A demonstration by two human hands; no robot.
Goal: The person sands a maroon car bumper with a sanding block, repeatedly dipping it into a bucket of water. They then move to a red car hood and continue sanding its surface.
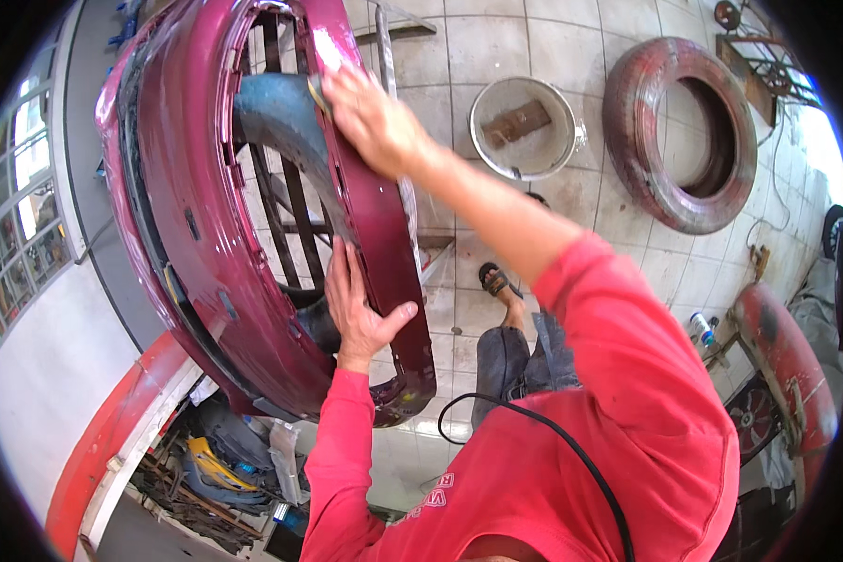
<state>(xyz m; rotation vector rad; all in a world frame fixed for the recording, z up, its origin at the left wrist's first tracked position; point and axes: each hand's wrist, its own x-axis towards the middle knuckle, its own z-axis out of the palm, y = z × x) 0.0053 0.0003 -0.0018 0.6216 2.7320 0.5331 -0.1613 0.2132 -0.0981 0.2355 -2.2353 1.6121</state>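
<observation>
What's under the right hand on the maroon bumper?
A thin pad shows its yellowish edge between the right hand and the maroon bumper; the rest of the pad and the surface beneath it are covered.

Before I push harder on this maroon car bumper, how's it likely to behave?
The maroon car bumper would probably flex, since narrow strips surround its large cutout. It looks like a thin, open shell, so it's likely light for its size. Its glossy areas may feel slippery.

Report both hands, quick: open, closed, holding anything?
Left hand: open, resting on the purplish-red bumper.
Right hand: holding a thin yellowish pad against the bumper.
</observation>
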